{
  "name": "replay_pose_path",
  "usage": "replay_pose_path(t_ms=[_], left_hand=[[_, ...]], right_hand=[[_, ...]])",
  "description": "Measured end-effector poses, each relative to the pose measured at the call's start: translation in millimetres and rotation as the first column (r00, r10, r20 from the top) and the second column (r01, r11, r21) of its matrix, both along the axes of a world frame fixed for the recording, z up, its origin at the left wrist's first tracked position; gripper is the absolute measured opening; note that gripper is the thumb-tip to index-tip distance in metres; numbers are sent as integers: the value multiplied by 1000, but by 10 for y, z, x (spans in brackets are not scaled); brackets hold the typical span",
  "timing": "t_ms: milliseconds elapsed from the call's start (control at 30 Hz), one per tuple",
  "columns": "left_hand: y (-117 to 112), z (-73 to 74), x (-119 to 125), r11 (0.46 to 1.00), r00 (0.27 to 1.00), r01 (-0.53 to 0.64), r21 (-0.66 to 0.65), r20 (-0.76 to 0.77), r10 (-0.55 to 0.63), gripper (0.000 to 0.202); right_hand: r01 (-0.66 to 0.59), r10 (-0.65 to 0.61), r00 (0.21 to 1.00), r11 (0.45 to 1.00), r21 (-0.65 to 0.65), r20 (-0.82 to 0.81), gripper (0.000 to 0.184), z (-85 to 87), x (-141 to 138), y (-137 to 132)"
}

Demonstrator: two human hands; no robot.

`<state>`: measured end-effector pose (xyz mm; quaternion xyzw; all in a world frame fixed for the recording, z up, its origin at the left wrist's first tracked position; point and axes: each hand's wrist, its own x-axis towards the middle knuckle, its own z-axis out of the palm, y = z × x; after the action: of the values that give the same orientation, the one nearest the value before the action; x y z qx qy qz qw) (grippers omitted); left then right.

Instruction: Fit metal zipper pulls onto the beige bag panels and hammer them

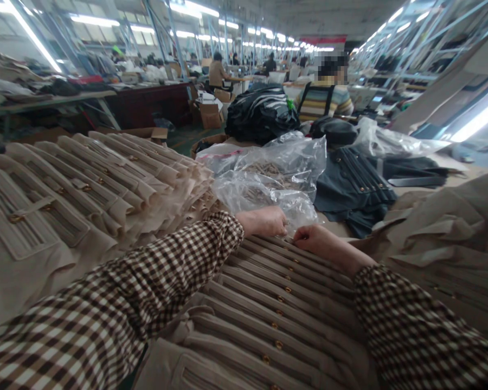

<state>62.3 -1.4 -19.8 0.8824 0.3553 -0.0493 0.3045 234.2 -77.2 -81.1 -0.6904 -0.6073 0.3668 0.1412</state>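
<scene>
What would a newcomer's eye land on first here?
Two hands in brown-checked sleeves, left hand and right hand, rest at the far edge of a fanned stack of beige fabric strips with brass buttons, centre foreground. A second fanned stack of beige pieces fills the left; crumpled clear plastic bags lie just beyond the hands, dark blue buttoned pieces to their right.

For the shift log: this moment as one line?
left hand: on beige piece stack, far edge | right hand: curled, same edge | clear plastic bags: just beyond
</scene>
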Motion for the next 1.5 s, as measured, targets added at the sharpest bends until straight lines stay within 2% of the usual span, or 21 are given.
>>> replay_pose_path(t_ms=[167,300,567,633,767,833,900,967,1033,1133,1367,1500], left_hand=[[-11,-43,17,1000,1000,-3,26,-8,3,15],[0,-67,-2,999,1000,-19,41,-22,20,12],[79,-109,-86,997,997,-80,4,13,80,18],[98,-91,-112,994,992,-106,-26,58,108,21],[73,-4,-182,975,964,-178,-131,178,200,25],[6,43,-215,952,938,-214,-220,226,263,21],[-87,74,-236,924,910,-244,-295,259,323,19],[-183,85,-242,885,868,-259,-386,308,388,19],[-262,80,-240,837,812,-256,-484,361,458,18],[-329,66,-245,788,751,-245,-565,404,523,19],[-342,6,-297,779,735,-225,-585,422,530,24],[-378,21,-319,754,710,-187,-630,444,547,30]], right_hand=[[-13,10,997,999,44,70,10,19,-59,30],[-19,14,997,998,59,82,19,44,-106,53],[-22,22,1000,999,-42,-1,22,105,-99,43],[16,-16,1000,1000,0,4,23,112,-99,49],[127,-131,991,978,166,15,24,146,-157,37],[189,-170,980,959,214,-101,26,177,-227,-4],[268,-193,924,942,200,-331,35,211,-320,-67],[343,-218,804,930,131,-553,47,242,-424,-135],[386,-245,708,920,73,-662,53,265,-516,-188],[419,-255,642,907,52,-723,54,281,-594,-225],[537,-248,535,838,98,-808,37,322,-617,-229],[510,-213,477,857,71,-853,32,370,-647,-240]])
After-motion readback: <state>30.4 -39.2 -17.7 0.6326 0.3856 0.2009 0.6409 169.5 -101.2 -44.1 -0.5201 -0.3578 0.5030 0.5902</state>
